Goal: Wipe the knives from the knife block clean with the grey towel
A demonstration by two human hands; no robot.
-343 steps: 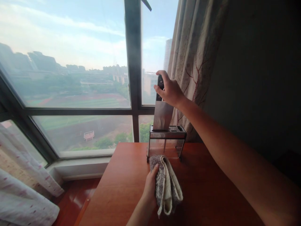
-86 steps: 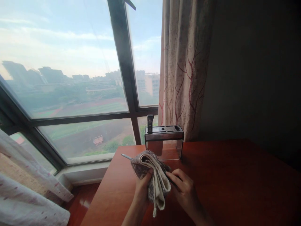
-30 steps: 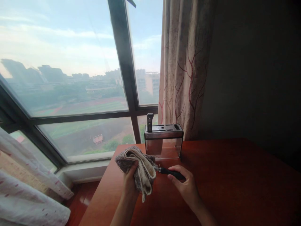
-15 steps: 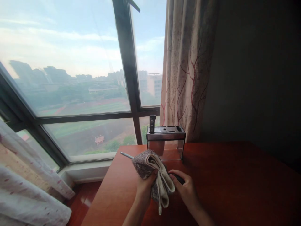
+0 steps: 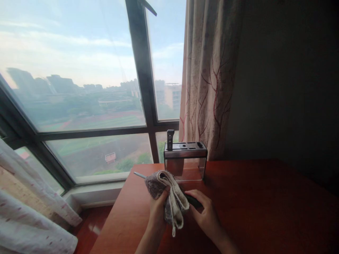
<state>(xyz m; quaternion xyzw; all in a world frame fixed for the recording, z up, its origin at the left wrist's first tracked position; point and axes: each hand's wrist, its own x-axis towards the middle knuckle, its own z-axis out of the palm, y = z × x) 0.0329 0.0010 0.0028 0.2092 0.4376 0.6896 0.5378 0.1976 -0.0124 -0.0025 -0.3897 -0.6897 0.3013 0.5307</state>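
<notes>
Cloth (image 5: 169,197) around steel rod (image 5: 139,175), between hands (image 5: 182,211)

Nubby cloth (image 5: 169,197), glossy, seemingly wooden table (image 5: 251,197)

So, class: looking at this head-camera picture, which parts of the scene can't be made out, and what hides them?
- Rod tool: its middle, wrapped by the folded cloth in the left hand.
- Its dark handle: partly covered by the right hand.
- Cleaver blade: blurred behind the knife holder wall.
- Right wall: too dark.
</notes>
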